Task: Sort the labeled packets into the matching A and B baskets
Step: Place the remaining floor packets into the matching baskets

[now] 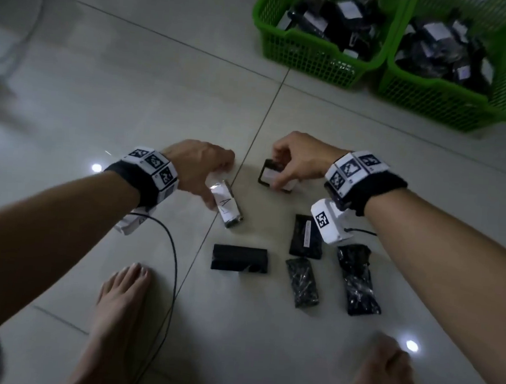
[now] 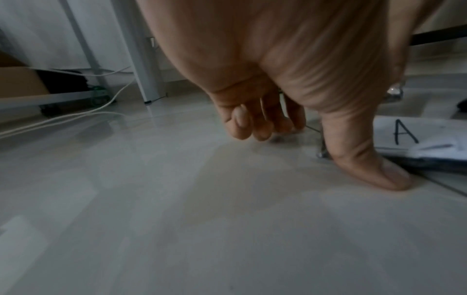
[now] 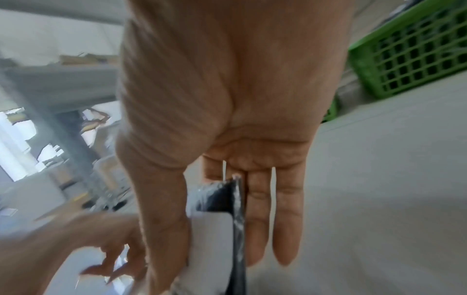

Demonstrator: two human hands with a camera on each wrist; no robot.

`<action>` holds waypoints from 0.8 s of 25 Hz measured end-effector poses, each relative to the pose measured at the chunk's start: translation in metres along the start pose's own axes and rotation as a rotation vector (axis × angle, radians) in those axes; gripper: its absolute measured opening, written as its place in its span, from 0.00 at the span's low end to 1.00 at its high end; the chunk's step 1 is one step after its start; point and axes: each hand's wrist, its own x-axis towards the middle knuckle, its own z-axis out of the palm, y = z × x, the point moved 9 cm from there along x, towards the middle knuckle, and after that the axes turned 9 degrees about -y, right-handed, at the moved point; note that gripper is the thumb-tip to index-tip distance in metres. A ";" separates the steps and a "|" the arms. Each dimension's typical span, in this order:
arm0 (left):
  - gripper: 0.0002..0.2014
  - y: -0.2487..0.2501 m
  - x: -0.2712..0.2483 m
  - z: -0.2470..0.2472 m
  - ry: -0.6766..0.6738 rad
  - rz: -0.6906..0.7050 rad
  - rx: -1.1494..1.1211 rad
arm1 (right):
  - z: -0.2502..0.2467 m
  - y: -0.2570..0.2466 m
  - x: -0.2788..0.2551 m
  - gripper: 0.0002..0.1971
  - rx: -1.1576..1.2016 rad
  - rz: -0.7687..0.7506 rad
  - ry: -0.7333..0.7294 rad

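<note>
Glossy pale tiled floor (image 1: 162,93), light glints; metal furniture legs (image 2: 141,59), white cables (image 2: 76,117).

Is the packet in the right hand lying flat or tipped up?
Tipped up. The black plastic packet with a white label stands on edge between the right hand's thumb and fingers, its thin side facing the wrist camera.

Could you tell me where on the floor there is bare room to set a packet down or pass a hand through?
Bare tile lies between the two hands and the green baskets, and left of the left hand. It is crowded below the right hand, where four dark packets lie close together.
</note>
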 end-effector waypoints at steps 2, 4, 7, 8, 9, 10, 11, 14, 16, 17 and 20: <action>0.38 0.014 0.002 0.001 -0.013 0.100 0.015 | -0.013 0.008 -0.003 0.16 0.225 -0.003 0.021; 0.31 0.026 0.004 0.001 -0.046 0.171 0.009 | -0.024 0.013 -0.006 0.17 0.395 -0.020 0.054; 0.27 0.023 0.011 -0.015 0.058 0.164 -0.098 | -0.037 0.019 -0.008 0.17 0.589 -0.064 0.103; 0.27 0.017 0.012 -0.025 0.129 0.141 -0.149 | -0.042 0.020 -0.010 0.19 0.623 -0.082 0.124; 0.26 0.012 0.012 -0.037 0.211 0.123 -0.194 | -0.048 0.021 -0.012 0.21 0.648 -0.102 0.145; 0.26 0.006 0.010 -0.049 0.299 0.114 -0.236 | -0.054 0.023 -0.014 0.24 0.674 -0.118 0.167; 0.26 0.001 0.007 -0.061 0.393 0.114 -0.275 | -0.061 0.025 -0.016 0.27 0.699 -0.136 0.187; 0.26 -0.009 0.003 -0.091 0.616 0.109 -0.382 | -0.083 0.027 -0.025 0.33 0.737 -0.189 0.240; 0.25 -0.011 0.002 -0.108 0.728 0.099 -0.430 | -0.097 0.029 -0.030 0.34 0.754 -0.194 0.302; 0.25 -0.013 0.002 -0.113 0.771 0.085 -0.457 | -0.103 0.033 -0.032 0.34 0.787 -0.182 0.342; 0.24 -0.019 0.007 -0.134 0.869 0.060 -0.527 | -0.127 0.047 -0.042 0.31 0.978 -0.180 0.489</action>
